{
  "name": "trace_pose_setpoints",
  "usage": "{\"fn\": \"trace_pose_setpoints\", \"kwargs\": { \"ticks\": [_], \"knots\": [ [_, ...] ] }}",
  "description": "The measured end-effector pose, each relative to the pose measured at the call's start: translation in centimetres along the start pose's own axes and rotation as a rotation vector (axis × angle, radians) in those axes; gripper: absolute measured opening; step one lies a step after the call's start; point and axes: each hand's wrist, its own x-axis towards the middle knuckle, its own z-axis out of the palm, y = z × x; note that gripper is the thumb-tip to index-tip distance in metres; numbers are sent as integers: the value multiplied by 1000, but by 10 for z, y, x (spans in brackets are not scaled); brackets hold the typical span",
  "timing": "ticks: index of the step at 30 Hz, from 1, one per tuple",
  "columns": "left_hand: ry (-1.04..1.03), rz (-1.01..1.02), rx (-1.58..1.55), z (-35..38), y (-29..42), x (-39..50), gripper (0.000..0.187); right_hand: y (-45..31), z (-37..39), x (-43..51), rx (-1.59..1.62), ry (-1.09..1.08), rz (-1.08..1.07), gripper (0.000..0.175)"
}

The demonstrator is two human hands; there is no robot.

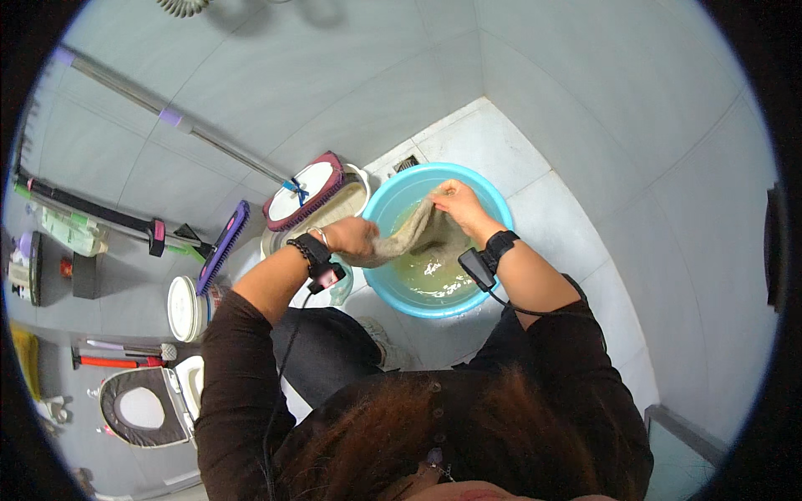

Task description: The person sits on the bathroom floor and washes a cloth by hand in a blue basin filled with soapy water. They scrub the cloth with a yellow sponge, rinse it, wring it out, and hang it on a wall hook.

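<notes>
A greyish-brown wet cloth [404,241] stretches between both my hands over a light-blue plastic basin [500,195]. My left hand [351,238], slightly blurred, grips one end just past the basin's left rim. Near the far side of the basin, my right hand [460,203] pinches the cloth's other part between thumb and fingers. Some of the cloth hangs down toward the cloudy yellowish water [432,278] inside. Each wrist carries a black strapped device with a cable.
Left of the basin stands a pale bucket [356,194] with a maroon-edged flat mop head [304,194] above it. A purple brush [223,247] leans by a white lidded tub [186,309]. Behind the basin is a floor drain [406,164]. A toilet seat [147,407] lies further left.
</notes>
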Motion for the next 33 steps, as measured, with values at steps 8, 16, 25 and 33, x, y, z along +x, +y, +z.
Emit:
{"fn": "trace_pose_setpoints", "kwargs": {
  "ticks": [8,16,25,33],
  "knots": [
    [173,368,-1546,-22,32,9,34,22,39,-45,437,-254,717,69],
    [377,274,-1195,-28,54,17,54,27,45,-4,961,-69,430,45],
    [908,-248,-887,55,57,127,16,66,43,5,839,81,477,25],
    [982,24,-751,104,58,152,25,64,27,-6,537,280,484,28]
  ]
}}
